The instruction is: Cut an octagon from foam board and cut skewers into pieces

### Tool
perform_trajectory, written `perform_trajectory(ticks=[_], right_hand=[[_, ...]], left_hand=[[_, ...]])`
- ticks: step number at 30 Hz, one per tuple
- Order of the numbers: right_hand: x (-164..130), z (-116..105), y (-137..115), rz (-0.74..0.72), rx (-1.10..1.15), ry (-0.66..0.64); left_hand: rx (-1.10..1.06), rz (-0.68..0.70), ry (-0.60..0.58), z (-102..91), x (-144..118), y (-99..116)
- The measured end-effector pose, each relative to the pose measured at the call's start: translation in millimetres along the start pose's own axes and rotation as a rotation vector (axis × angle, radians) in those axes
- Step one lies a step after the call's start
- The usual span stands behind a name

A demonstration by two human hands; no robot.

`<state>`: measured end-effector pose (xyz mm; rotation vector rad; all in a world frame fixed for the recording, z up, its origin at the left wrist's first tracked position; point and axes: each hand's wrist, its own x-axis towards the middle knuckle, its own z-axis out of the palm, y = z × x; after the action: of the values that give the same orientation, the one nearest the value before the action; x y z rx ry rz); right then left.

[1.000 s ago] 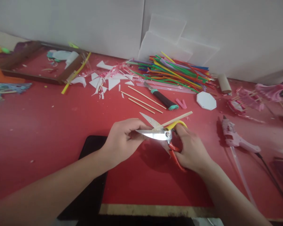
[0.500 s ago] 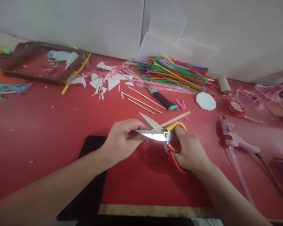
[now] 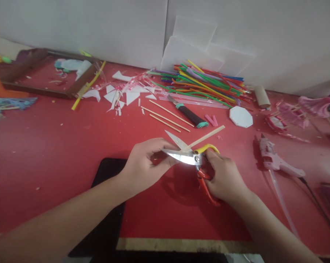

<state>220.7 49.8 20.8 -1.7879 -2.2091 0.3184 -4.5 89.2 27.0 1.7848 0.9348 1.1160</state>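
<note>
Scissors [image 3: 190, 157], blades open around a thin wooden stick [image 3: 207, 136] above the red tabletop [image 3: 57, 146], sit gripped in the right hand [image 3: 225, 179] while the left hand [image 3: 145, 166] pinches the stick's near end, which looks uncut.

Glue gun [image 3: 274, 162] right of scissors [image 3: 189, 156]

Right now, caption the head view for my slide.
Right hand works yellow-and-red-handled scissors on a thin wooden stick held by left hand.
</note>
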Motion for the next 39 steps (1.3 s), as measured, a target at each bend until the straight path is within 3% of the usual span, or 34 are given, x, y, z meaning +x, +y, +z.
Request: perform_trajectory(ticks=[6, 11, 16, 29, 39], right_hand=[[1.1, 2.3, -0.2, -0.065, -0.044, 0.057], [2.1, 5.1, 5.3, -0.113, -0.045, 0.125], [2.5, 5.8, 6.2, -0.14, -0.03, 0.121], [4.7, 2.6, 1.7, -0.101, 0.029, 0.052], [1.2, 1.6, 2.4, -0.083, -0.014, 0.083]], left_hand=[[-0.038, 0.05, 0.035, -1.2, 0.5, -0.6], [-0.073, 0.031, -0.008, -1.8, 2.8, -0.8], [-0.033, 0.03, -0.039, -3.0, 4.1, -0.6], [-0.048, -0.018, 0.007, -1.0, 3.6, -0.5], [-0.126, -0.103, -0.006, 1.4, 4.3, 2.9]])
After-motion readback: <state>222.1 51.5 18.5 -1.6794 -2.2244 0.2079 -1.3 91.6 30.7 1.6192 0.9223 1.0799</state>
